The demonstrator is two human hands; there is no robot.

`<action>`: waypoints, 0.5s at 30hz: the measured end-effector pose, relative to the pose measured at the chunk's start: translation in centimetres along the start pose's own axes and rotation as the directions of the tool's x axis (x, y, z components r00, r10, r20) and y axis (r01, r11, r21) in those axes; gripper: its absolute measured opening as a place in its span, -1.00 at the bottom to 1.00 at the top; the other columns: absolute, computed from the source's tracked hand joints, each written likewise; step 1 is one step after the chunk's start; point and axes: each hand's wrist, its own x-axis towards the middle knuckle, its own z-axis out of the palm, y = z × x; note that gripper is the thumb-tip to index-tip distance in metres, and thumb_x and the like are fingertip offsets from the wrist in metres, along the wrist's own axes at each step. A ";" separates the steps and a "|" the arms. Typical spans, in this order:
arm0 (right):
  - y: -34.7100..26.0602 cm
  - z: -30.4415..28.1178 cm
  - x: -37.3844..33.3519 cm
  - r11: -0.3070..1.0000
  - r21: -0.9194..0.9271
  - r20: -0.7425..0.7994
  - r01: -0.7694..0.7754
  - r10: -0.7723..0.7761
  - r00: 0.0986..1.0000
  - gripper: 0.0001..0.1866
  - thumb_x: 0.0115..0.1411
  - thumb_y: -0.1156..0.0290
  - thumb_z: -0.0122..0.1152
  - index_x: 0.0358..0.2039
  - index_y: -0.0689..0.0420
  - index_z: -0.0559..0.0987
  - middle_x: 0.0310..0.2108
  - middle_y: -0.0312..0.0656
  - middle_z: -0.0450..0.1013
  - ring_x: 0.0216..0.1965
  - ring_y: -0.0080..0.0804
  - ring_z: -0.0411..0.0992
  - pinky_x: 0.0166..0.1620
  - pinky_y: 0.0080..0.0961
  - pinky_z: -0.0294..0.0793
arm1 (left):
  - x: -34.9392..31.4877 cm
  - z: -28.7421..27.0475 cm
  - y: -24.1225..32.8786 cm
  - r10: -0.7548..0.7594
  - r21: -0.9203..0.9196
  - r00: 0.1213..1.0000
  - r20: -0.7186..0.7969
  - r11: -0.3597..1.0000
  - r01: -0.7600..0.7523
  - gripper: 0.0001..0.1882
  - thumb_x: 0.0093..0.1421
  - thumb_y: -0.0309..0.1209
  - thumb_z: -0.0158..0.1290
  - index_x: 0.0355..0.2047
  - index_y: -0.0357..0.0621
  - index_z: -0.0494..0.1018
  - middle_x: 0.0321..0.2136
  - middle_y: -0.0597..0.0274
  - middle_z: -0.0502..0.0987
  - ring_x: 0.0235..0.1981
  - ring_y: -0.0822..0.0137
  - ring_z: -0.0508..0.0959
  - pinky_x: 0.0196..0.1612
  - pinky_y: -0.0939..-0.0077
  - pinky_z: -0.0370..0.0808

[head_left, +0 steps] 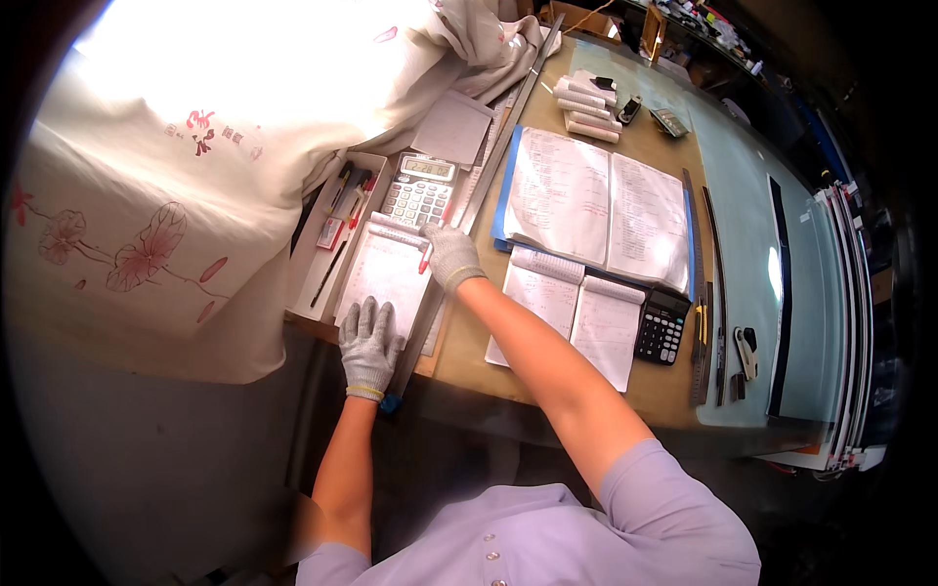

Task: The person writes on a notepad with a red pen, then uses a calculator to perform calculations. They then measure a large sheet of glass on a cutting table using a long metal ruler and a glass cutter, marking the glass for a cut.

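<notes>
My left hand (pixel 367 344), in a grey knit glove, lies flat with its fingers spread on the lower part of a white notepad (pixel 376 278). The right hand (pixel 453 258), gloved the same way, is closed around a red-tipped pen (pixel 425 259) at the pad's upper right edge. Just beyond the pad sits a silver calculator (pixel 418 200) with its display lit in grey. To the left of both is a shallow white box (pixel 305 269) containing several pens, a small red-and-white packet (pixel 329 232) and other small items.
A patterned cloth (pixel 147 293) hangs at the left. A long metal straightedge (pixel 508 137) runs beside the pad. Rightward lie an open blue folder (pixel 501 200) of papers, open notepads (pixel 604 327), a black calculator (pixel 662 327), a stapler (pixel 746 354) and a large glass sheet (pixel 747 234).
</notes>
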 end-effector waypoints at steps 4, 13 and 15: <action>-0.1 1.5 1.5 0.976 -0.216 0.072 -0.007 0.023 0.997 -0.75 0.20 0.28 0.28 -0.14 0.07 0.66 -0.28 0.06 0.58 -0.16 0.10 0.58 -0.08 -0.05 0.57 | 0.0 0.2 0.0 0.008 -0.002 1.000 -0.021 1.000 -0.008 -0.32 0.22 -0.13 0.19 0.35 0.11 0.36 0.38 0.02 0.28 0.40 -0.12 0.20 0.42 -0.07 0.09; -0.2 -5.9 -1.7 0.941 0.335 0.121 0.044 -0.089 0.989 -0.67 0.15 0.32 0.37 -0.11 0.19 0.61 -0.23 0.11 0.61 -0.16 0.04 0.60 -0.07 -0.18 0.55 | 2.5 -3.3 1.3 -0.112 -0.166 0.957 -0.269 0.984 0.068 -0.16 0.24 0.07 0.19 0.41 -0.10 0.25 0.37 -0.06 0.28 0.36 -0.13 0.29 0.39 0.01 0.21; 1.5 -10.7 -4.0 0.858 0.508 0.267 -0.076 -0.073 0.961 -0.63 0.17 0.32 0.37 -0.08 0.26 0.58 -0.23 0.00 0.56 -0.17 -0.25 0.54 -0.06 -0.34 0.50 | 4.4 -4.8 2.6 -0.229 -0.479 0.941 -0.249 0.874 0.086 -0.15 0.26 -0.12 0.23 0.44 -0.17 0.16 0.37 -0.13 0.28 0.33 -0.04 0.35 0.36 0.10 0.28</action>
